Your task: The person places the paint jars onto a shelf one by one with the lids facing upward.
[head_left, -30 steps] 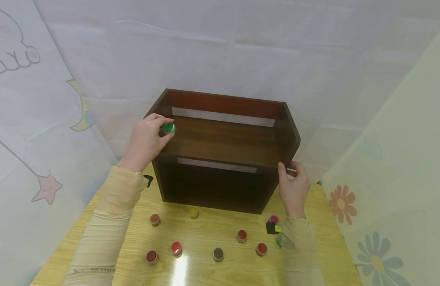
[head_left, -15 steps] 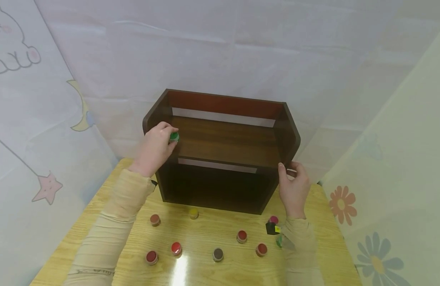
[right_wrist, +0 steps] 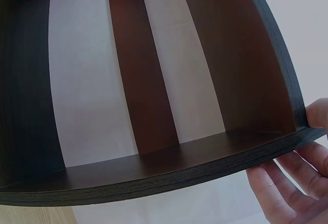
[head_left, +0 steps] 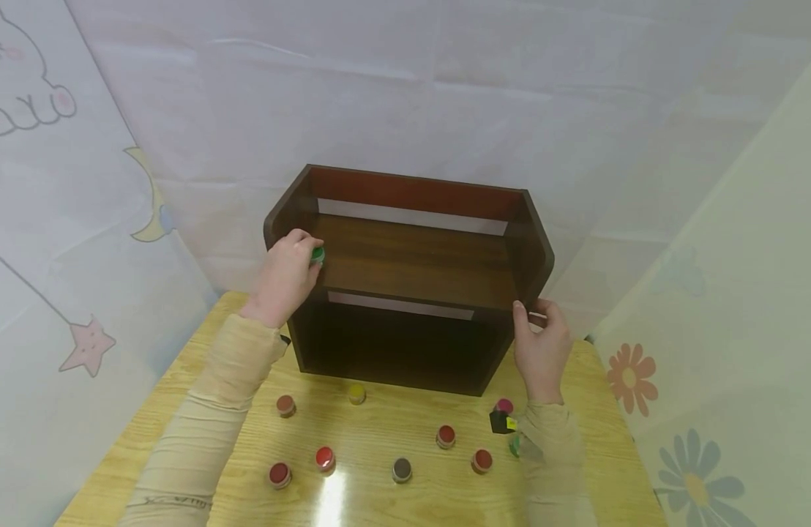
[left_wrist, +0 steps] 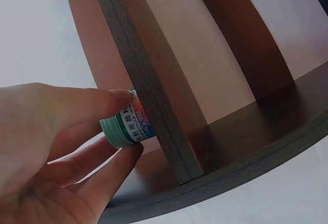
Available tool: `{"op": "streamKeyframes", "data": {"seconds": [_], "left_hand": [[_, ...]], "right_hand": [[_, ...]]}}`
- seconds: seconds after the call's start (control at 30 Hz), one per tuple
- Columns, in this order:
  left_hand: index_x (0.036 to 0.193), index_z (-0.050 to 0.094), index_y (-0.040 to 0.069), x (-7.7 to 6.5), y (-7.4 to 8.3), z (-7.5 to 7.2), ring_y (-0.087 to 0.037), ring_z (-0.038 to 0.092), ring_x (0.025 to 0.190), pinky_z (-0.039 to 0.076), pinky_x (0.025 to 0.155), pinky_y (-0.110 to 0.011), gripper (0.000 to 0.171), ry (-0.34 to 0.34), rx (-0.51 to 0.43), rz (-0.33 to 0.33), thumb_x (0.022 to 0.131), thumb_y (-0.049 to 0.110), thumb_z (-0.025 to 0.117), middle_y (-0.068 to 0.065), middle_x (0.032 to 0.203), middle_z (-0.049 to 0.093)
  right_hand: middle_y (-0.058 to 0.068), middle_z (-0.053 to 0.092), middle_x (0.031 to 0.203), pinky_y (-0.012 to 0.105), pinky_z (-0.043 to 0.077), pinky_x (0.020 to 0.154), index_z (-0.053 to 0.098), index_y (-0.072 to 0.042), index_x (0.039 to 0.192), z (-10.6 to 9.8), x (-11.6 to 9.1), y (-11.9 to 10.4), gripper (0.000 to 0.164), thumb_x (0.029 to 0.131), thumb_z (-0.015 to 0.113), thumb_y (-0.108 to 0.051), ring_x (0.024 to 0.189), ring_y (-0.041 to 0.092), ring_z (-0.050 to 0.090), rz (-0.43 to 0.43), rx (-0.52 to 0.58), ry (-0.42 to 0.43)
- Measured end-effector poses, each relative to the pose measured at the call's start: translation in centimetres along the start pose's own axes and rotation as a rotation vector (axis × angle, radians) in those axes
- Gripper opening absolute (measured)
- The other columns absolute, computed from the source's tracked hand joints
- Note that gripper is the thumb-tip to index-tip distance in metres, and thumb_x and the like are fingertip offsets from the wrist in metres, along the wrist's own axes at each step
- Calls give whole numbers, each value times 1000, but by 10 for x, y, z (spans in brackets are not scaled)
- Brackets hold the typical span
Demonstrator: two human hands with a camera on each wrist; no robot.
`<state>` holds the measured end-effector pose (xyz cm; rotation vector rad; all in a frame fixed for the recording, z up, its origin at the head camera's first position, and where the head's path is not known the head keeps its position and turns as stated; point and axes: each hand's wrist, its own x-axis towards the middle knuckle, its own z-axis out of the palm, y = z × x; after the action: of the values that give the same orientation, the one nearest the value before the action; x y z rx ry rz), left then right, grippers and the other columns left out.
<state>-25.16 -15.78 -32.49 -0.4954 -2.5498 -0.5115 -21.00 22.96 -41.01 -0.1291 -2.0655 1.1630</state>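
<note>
Pinching a green-lidded jar (head_left: pixel 318 255) at the left end of the upper board (head_left: pixel 412 252): left hand (head_left: pixel 283 272).
The jar lies to the right of that hand, between thumb and fingertips, near the board's front edge; its short axis runs lid to base, lid facing up in the head view. The right hand (head_left: pixel 542 350) is well apart, gripping the right side panel (head_left: pixel 531 252) of the shelf unit (head_left: pixel 412 192). Other jars (head_left: pixel 325 458) stand on the worktop (head_left: pixel 366 505) in front. Only the left wrist view shows the printed label (left_wrist: pixel 135 122) and the board edge hiding the jar's base; contact with the board cannot be determined. Only the right wrist view shows several fingers (right_wrist: pixel 269 193) outside the panel.
</note>
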Motion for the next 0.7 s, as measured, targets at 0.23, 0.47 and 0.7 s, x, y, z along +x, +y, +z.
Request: {"op": "streamKeyframes", "data": {"seconds": [0.23, 0.47, 0.7], "left_hand": [[119, 67, -13, 1, 1, 1, -42, 63, 102, 53, 91, -50, 32, -12, 14, -29, 88, -4, 74, -27, 113, 62], [119, 67, -13, 3, 1, 2, -42, 64, 101, 54, 89, -51, 32, -31, 28, -49, 89, -2, 73, -28, 111, 63], [118, 67, -14, 4, -1, 3, -42, 64, 99, 54, 88, -51, 31, -16, 19, -44, 89, -3, 73, -28, 111, 63]], "right_hand": [[16, 70, 103, 14, 45, 66, 68, 5, 106, 0, 0, 2, 30, 98, 69, -24, 87, 31, 71, 2, -2, -4], [16, 70, 103, 15, 45, 66, 68, 5, 106, 0, 0, 0, 32, 99, 69, -26, 88, 31, 71, 5, 7, -6], [17, 70, 103, 17, 45, 66, 68, 6, 106, 0, 1, -2, 32, 98, 69, -25, 88, 32, 71, -2, 8, -3]]}}
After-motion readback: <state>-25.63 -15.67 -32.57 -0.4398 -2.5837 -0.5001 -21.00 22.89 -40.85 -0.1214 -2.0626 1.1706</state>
